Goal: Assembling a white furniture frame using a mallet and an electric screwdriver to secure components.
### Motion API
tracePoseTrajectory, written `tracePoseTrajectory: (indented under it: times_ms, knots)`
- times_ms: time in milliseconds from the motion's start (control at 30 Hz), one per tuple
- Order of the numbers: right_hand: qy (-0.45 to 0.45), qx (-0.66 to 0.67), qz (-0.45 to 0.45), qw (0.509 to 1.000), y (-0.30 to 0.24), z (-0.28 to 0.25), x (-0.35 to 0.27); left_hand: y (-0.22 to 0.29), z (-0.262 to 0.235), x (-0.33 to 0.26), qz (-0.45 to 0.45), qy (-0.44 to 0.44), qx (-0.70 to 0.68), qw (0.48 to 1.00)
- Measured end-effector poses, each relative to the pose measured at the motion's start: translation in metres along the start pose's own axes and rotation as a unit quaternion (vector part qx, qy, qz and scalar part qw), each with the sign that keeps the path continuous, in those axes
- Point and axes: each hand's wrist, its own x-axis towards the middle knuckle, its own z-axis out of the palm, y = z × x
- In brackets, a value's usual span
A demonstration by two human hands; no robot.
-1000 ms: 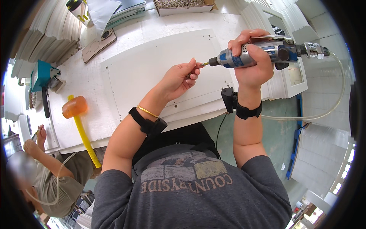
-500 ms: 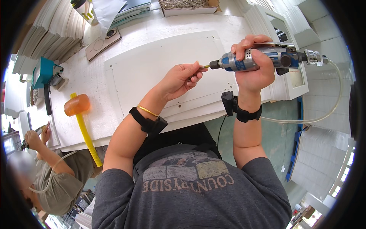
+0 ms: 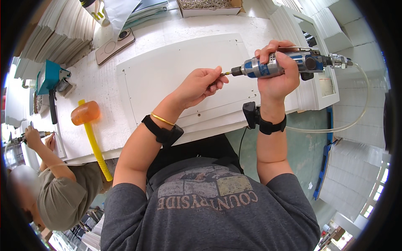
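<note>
The right hand [image 3: 277, 77] was wrapped firmly around a blue and silver air screwdriver [image 3: 284, 65], held level above the desk [image 3: 104, 125] with its bit pointing toward the person's left. The left hand [image 3: 200, 85] was pinched shut at the bit's tip, thumb and forefinger closed on a small brass-coloured screw [image 3: 226, 73] that touched the bit. A clear hose [image 3: 356, 113] ran from the tool's rear end and curved down past the desk's right edge. Both hands hovered over a white flat panel [image 3: 180, 71] lying on the desk. Each wrist carried a black strap. To the left on the desk lay a mallet [image 3: 86, 115] with an orange head and yellow handle, and beyond it a teal tool [image 3: 50, 79]. A box of screws [image 3: 207, 6] sat at the far edge. At the lower left, another person [image 3: 54, 188] held a similar tool.
</note>
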Motion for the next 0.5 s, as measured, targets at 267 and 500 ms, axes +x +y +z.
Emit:
tracePoseTrajectory:
  times_ms: [267, 500]
  knots:
    - [0.044, 0.018, -0.011, 0.999, 0.001, -0.004, 0.008, 0.0, -0.005, 0.011, -0.024, 0.003, -0.056, 0.998]
    - [0.06, 0.015, -0.004, 0.998, 0.003, -0.01, 0.016, 0.005, 0.002, 0.013, -0.033, 0.043, -0.098, 0.994]
